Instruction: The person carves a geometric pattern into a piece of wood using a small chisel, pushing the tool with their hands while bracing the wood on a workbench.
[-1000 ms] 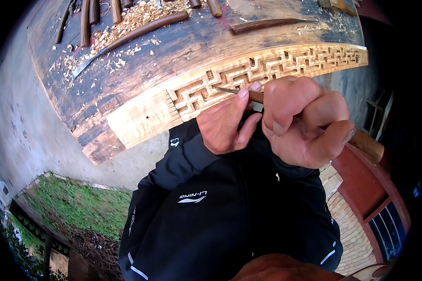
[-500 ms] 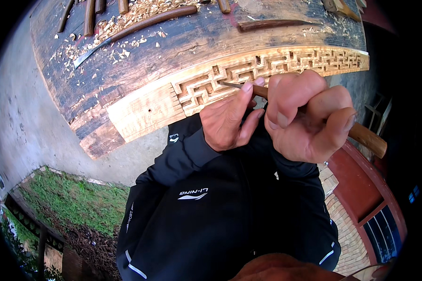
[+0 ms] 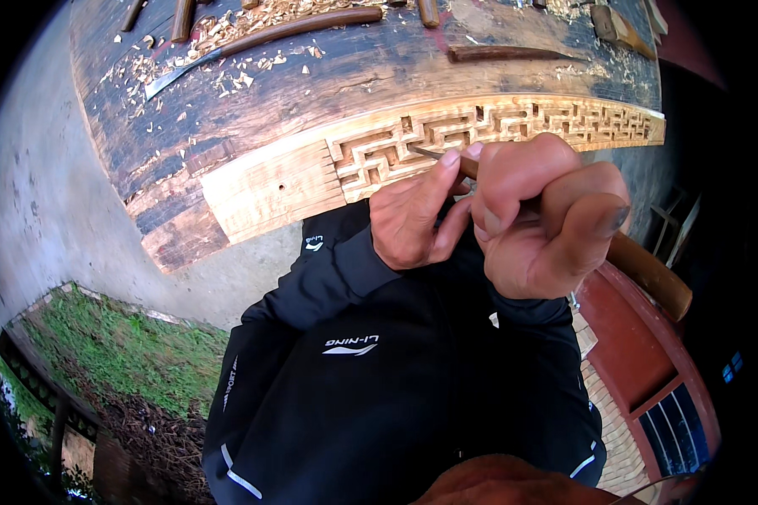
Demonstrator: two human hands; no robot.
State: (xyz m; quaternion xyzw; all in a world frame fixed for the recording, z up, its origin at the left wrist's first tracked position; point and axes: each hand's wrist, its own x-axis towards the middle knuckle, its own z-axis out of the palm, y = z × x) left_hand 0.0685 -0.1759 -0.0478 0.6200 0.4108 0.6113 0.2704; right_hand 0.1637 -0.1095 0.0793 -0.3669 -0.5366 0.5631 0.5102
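A long pale wooden board (image 3: 265, 189) lies along the near edge of the workbench, its right part carved with a stepped lattice of grooves. My right hand (image 3: 543, 219) is wrapped around a carving chisel (image 3: 653, 273), whose wooden handle sticks out below and to the right of the fist. The thin steel tip points left and rests in or just over a groove near the left end of the lattice. My left hand (image 3: 413, 220) pinches the chisel's front end between thumb and fingers, beside the board's near edge. The right fist hides the middle of the handle.
The worn workbench (image 3: 135, 143) carries wood shavings (image 3: 261, 63), a long-handled chisel (image 3: 286, 32), a dark narrow wooden-handled tool (image 3: 501, 53), a wooden mallet-like tool (image 3: 619, 29) and several other handles at the far edge. Grass (image 3: 135, 349) lies lower left.
The chisel's handle end has swung lower while its tip stays near the same groove. Bench and board sit slightly higher and further right in view. Both hands keep their hold.
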